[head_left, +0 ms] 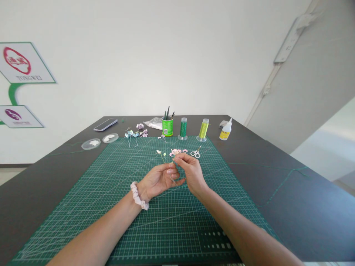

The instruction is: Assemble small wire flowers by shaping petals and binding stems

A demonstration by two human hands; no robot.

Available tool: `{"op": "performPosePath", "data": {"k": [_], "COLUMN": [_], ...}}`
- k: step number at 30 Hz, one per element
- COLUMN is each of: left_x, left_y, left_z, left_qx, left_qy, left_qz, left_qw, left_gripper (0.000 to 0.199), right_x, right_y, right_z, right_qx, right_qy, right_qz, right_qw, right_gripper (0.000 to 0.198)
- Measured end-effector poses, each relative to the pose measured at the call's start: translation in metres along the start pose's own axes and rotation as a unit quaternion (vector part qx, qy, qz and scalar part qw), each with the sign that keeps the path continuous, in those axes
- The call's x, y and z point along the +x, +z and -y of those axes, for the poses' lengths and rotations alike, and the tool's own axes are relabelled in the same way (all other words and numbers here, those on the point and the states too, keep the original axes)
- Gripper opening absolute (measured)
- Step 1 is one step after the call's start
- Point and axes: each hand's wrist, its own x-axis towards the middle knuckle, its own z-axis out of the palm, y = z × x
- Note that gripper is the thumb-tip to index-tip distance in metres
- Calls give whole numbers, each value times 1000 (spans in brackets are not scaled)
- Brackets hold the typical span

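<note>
Both hands meet above the green cutting mat (133, 214). My left hand (159, 179), with a pale scrunchie (135, 195) on its wrist, pinches a thin pale flower stem (173, 161) between thumb and forefinger. My right hand (192, 171) closes thumb and forefinger at the upper part of that stem; its exact hold is partly hidden by the fingers. A fine strand hangs by the left fingers. Just beyond the fingertips are pink petals (176, 152) and a small pale bud (158, 152) on a thin stem. Whether these join the held stem, I cannot tell.
Small scissors (195, 153) lie beyond my right hand. Farther back stand a green can of tools (167, 127), a dark green thread spool (183, 129), a yellow-green spool (203, 130) and a glue bottle (225, 130). Leftward are wired flowers (135, 135), shallow dishes (91, 144) and a phone (105, 125).
</note>
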Motion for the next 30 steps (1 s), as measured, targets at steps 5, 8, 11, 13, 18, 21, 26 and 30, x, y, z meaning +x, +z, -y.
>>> {"op": "performPosePath", "data": {"k": [5,8,11,13,18,21,26,30], "left_x": [-1,0,2,3,1,-1,-3,-2], "left_y": [1,1,0,1,6,9,9,9], "left_z": [-1,-2,-2,-2,-1,1,4,4], "left_qx": [-7,29,116,212,454,497,489,504], "left_qy": [-6,8,68,165,356,372,383,385], "left_qz": [3,-6,-38,-74,-170,-197,-223,-235], "left_qw": [1000,1000,990,960,799,759,751,737], "left_gripper": [20,17,17,18,10,6,8,11], "right_x": [1,0,0,0,2,2,0,-1], "right_y": [-1,0,1,2,2,2,3,4], "right_z": [0,0,0,0,-1,-3,-4,-6], "right_qx": [1,7,39,49,15,5,-21,-27], "right_qy": [-12,-21,-3,-6,-51,-55,-73,-82], "right_qz": [8,3,33,40,-6,-16,-20,-32], "right_qw": [1000,1000,999,998,999,998,997,996], "right_gripper": [14,15,17,17,14,13,13,12]}}
